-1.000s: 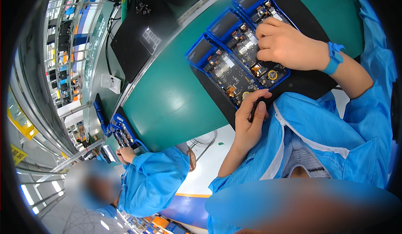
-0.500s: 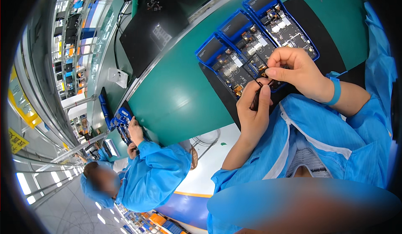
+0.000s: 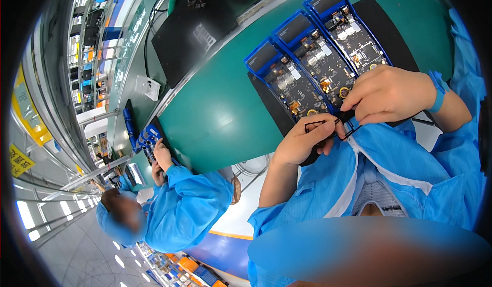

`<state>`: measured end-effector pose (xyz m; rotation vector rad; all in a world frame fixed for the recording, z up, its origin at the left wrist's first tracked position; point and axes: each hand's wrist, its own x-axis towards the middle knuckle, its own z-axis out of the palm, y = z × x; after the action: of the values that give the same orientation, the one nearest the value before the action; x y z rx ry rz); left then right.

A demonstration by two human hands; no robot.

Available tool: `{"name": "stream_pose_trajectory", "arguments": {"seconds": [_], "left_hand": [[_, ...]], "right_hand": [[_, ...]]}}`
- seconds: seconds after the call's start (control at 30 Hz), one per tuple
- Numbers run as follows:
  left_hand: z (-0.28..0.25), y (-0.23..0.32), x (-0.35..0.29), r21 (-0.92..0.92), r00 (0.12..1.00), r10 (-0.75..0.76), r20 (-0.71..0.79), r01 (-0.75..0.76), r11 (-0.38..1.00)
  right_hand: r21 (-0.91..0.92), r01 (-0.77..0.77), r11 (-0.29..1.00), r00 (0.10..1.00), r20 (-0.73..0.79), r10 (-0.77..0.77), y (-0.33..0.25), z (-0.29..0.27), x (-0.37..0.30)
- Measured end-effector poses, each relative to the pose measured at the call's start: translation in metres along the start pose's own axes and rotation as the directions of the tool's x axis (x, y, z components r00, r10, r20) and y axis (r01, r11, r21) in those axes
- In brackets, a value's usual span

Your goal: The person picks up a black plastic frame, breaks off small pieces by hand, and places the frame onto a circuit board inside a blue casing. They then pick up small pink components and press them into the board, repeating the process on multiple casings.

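Left hand (image 3: 310, 137) pinches a black frame (image 3: 351, 130), now nearer the jacket (image 3: 394, 159); right hand (image 3: 392, 94), grip unclear; three blue devices (image 3: 319, 58) beyond.

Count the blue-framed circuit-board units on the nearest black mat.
3, side by side on the black mat: left unit, middle unit, right unit. The left hand and right hand partly cover their near ends; more hidden looks unlikely.

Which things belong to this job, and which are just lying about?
Apparently in the job:
- thin black frame in the left hand
- three blue-cased circuit-board devices
- black mat beneath them

Likely lying about:
- white plastic piece
- large dark panel
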<state>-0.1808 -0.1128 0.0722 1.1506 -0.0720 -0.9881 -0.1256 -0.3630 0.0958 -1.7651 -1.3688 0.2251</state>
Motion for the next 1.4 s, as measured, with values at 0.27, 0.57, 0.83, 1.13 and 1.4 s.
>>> {"name": "stream_pose_trajectory", "arguments": {"seconds": [0.27,0.57,0.83,1.13,1.4], "left_hand": [[-0.001,-0.023,-0.001,-0.252,0.996,0.056,-0.062,-0.070,0.965],[0.013,-0.033,-0.026,0.141,0.929,0.187,-0.320,-0.149,0.979],[0.015,-0.052,-0.020,0.378,0.854,0.326,-0.405,-0.168,0.910],[0.019,-0.056,-0.017,0.426,0.842,0.351,-0.409,-0.164,0.890],[0.020,-0.051,-0.017,0.718,0.787,0.524,-0.326,-0.155,0.679]], "right_hand": [[-0.117,0.005,0.993,0.994,-0.104,-0.017,0.001,0.020,-0.006],[-0.465,-0.158,0.871,0.956,-0.292,0.018,0.037,0.027,-0.010],[-0.523,-0.166,0.836,0.963,-0.269,0.023,0.044,0.037,-0.007],[-0.578,-0.176,0.797,0.971,-0.236,0.043,0.043,0.037,-0.010],[-0.665,-0.092,0.741,0.987,-0.157,-0.019,0.044,0.036,-0.006]]}}
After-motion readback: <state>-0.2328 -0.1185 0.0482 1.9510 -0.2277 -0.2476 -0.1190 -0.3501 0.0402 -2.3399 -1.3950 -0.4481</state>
